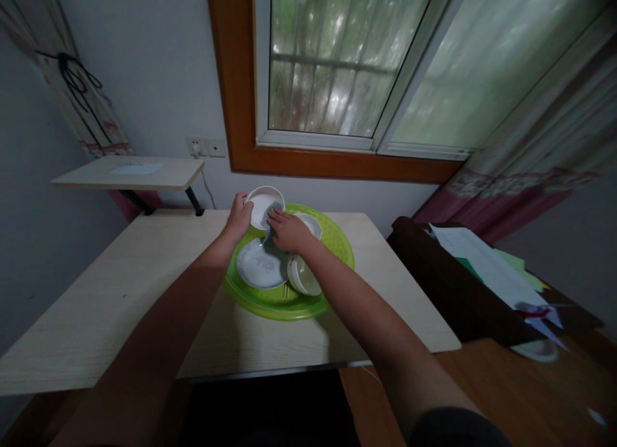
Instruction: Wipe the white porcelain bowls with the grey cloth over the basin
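My left hand [240, 215] grips the rim of a white bowl [261, 201], tilted so that its inside faces me. With my right hand [285, 230] I press a grey cloth [270, 233] against the bowl's inner edge, and part of the cloth hangs below my fingers. Beneath them a white plate [261, 267] lies in a round green tray [289, 310]. A second bowl [304, 278] is tipped on its side at the plate's right, with chopstick ends [286, 290] beside it. Partly behind my right hand is another white dish [310, 224].
The tray rests on a pale wooden table [159, 286]. A small raised shelf [132, 170] with a paper on it stands at the back left. Behind the table is a window [337, 67]. Papers [475, 267] lie on a dark brown piece of furniture to the right.
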`<control>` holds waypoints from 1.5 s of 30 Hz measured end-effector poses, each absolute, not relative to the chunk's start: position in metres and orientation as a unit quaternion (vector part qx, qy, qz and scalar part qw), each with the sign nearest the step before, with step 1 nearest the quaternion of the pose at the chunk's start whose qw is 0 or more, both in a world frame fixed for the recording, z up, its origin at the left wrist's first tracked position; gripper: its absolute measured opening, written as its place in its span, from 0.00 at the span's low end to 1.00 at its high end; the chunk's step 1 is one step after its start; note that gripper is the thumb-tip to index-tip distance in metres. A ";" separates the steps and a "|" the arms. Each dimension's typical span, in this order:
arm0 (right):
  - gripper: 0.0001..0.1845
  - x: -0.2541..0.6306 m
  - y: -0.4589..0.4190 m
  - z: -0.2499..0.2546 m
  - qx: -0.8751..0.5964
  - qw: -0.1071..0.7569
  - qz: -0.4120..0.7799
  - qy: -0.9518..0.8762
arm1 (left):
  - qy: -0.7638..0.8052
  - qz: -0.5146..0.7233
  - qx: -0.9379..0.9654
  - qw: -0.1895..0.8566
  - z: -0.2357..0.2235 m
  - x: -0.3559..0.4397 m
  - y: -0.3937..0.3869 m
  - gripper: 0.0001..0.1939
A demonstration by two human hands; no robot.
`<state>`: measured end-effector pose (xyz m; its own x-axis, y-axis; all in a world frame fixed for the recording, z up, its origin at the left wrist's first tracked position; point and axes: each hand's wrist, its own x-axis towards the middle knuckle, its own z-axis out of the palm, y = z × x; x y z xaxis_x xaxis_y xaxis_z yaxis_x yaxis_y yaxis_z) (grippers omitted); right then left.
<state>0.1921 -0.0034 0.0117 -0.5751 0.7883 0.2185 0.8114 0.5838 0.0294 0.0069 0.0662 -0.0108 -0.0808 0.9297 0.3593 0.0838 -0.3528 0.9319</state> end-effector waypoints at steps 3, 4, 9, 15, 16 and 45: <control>0.37 0.187 -0.002 0.007 -0.418 0.092 0.002 -0.904 | 0.469 0.588 0.578 0.318 -0.010 0.008 0.065 0.14; 0.38 0.186 -0.001 0.006 -0.406 0.103 0.033 -0.908 | 0.471 0.584 0.584 0.309 -0.011 0.007 0.065 0.14; 0.43 0.185 0.003 0.005 -0.347 0.200 0.212 -0.891 | 0.467 0.578 0.601 0.293 -0.014 0.006 0.066 0.15; 0.44 0.187 0.009 0.004 -0.341 0.222 0.258 -0.876 | 0.477 0.568 0.607 0.286 -0.012 0.006 0.063 0.16; 0.42 0.188 0.009 0.003 -0.348 0.211 0.236 -0.882 | 0.478 0.566 0.607 0.288 -0.012 0.006 0.063 0.16; 0.20 0.188 -0.004 0.020 -0.431 0.163 -0.021 -0.887 | 0.391 0.597 0.560 0.420 -0.002 0.009 0.061 0.15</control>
